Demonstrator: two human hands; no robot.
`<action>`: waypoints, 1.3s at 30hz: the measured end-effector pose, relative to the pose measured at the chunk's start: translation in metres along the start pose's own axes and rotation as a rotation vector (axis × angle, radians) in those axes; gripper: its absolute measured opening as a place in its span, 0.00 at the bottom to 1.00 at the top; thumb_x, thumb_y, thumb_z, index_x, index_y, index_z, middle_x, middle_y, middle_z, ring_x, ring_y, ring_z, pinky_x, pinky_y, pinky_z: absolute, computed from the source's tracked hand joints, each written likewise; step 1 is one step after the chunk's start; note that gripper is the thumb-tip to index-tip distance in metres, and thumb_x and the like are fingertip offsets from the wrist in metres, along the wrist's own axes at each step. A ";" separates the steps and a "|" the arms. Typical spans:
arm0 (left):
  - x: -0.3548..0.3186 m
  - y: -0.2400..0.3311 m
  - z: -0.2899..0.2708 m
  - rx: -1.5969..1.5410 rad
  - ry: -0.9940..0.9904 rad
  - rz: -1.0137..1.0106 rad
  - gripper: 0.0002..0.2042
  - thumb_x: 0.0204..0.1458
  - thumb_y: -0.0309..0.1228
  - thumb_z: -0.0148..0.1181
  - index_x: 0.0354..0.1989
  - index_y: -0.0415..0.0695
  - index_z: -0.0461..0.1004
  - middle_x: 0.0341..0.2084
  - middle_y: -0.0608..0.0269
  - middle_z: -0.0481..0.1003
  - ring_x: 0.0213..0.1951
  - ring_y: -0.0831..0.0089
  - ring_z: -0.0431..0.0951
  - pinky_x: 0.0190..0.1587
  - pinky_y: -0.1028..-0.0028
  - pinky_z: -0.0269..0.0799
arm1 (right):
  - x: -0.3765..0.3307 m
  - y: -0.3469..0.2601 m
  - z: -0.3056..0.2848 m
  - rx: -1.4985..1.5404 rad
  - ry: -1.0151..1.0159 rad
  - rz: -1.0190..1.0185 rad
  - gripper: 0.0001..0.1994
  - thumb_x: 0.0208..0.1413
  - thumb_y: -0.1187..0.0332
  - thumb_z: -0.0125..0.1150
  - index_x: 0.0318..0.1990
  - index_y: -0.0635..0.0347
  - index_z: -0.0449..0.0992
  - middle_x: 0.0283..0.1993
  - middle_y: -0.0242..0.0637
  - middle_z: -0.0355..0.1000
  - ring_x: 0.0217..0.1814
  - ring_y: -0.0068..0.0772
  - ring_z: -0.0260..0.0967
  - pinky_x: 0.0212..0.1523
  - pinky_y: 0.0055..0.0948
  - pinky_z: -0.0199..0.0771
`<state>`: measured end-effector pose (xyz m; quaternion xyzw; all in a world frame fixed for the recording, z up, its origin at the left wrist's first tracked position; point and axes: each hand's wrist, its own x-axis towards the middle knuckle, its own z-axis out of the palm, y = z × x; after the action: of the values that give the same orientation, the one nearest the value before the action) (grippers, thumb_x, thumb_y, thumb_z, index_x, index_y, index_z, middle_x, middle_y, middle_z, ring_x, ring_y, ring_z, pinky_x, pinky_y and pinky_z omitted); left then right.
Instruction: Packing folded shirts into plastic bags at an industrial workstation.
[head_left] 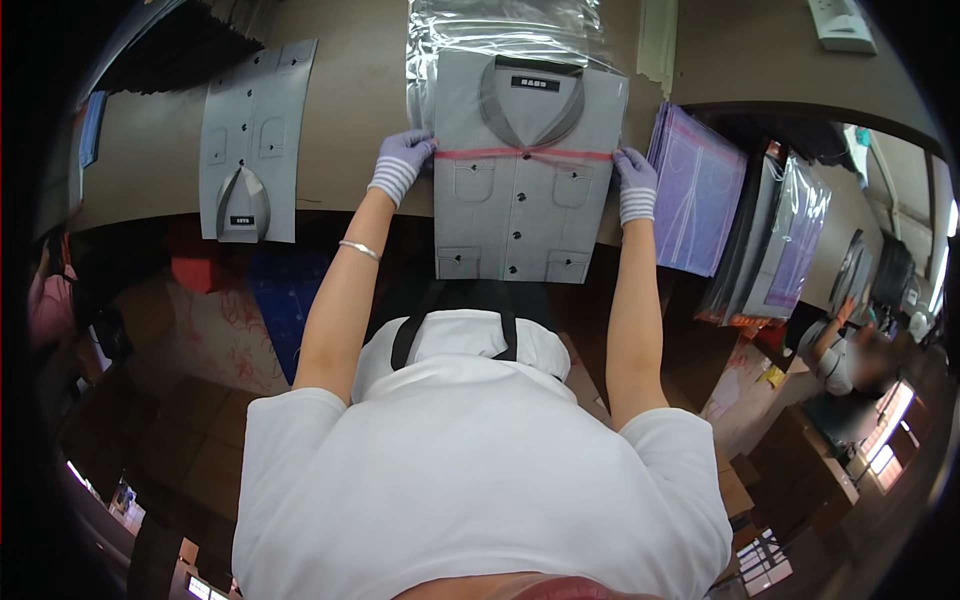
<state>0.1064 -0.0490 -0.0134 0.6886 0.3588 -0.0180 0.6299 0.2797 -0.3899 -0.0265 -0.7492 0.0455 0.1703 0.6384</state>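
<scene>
A folded grey shirt (520,215) with a collar, dark buttons and chest pockets lies before me, its lower end over the table's near edge. A clear plastic bag (500,25) covers its collar end and stretches beyond it. Across the shirt's chest runs the bag's red strip (480,154). My left hand (405,165), in a lilac glove with a striped cuff, pinches the bag at the strip's left end. At the right end, my right hand (635,185), gloved alike, is closed on the bag's other side.
Another folded grey shirt (240,140) lies on the table (340,110) at left, collar toward me. To the right are a lilac bagged garment (697,190) and a stack of bagged shirts (775,240). A white device (842,25) sits far right. Another person (850,360) works beyond.
</scene>
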 end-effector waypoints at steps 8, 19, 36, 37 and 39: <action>-0.063 -0.020 -0.018 0.072 -0.240 -0.123 0.08 0.46 0.28 0.53 0.29 0.38 0.76 0.20 0.61 0.76 0.21 0.73 0.74 0.26 0.75 0.70 | -0.071 0.009 -0.015 0.012 0.041 0.246 0.11 0.49 0.71 0.57 0.40 0.67 0.73 0.30 0.31 0.70 0.28 0.17 0.64 0.29 0.15 0.65; 0.065 0.052 -0.001 0.494 0.305 0.156 0.17 0.42 0.39 0.55 0.39 0.43 0.74 0.36 0.52 0.74 0.40 0.56 0.73 0.45 0.68 0.67 | -0.024 -0.020 0.032 -0.192 0.041 -0.135 0.19 0.50 0.67 0.59 0.47 0.71 0.68 0.44 0.40 0.70 0.45 0.26 0.65 0.50 0.21 0.61; -0.001 0.025 0.032 -0.043 0.225 0.288 0.13 0.48 0.26 0.56 0.42 0.34 0.71 0.31 0.62 0.75 0.32 0.79 0.72 0.39 0.81 0.68 | -0.025 -0.002 0.000 0.212 0.077 0.026 0.17 0.50 0.77 0.52 0.50 0.71 0.66 0.44 0.37 0.68 0.43 0.24 0.64 0.48 0.18 0.61; -0.008 0.022 0.033 -0.016 0.192 0.214 0.14 0.48 0.25 0.56 0.44 0.31 0.69 0.35 0.60 0.74 0.37 0.77 0.72 0.45 0.81 0.65 | -0.029 -0.001 -0.001 0.175 0.104 0.024 0.17 0.51 0.77 0.52 0.50 0.71 0.66 0.44 0.37 0.68 0.44 0.23 0.64 0.48 0.18 0.61; -0.019 0.008 0.033 -0.046 0.195 0.233 0.15 0.48 0.24 0.56 0.44 0.31 0.69 0.36 0.60 0.74 0.37 0.77 0.72 0.45 0.81 0.65 | -0.043 0.000 0.002 0.138 0.116 0.022 0.17 0.51 0.78 0.52 0.50 0.71 0.65 0.45 0.37 0.68 0.44 0.23 0.64 0.48 0.18 0.61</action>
<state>0.1105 -0.0862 -0.0048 0.7095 0.3363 0.1301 0.6055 0.2391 -0.3940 -0.0130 -0.7116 0.1023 0.1301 0.6828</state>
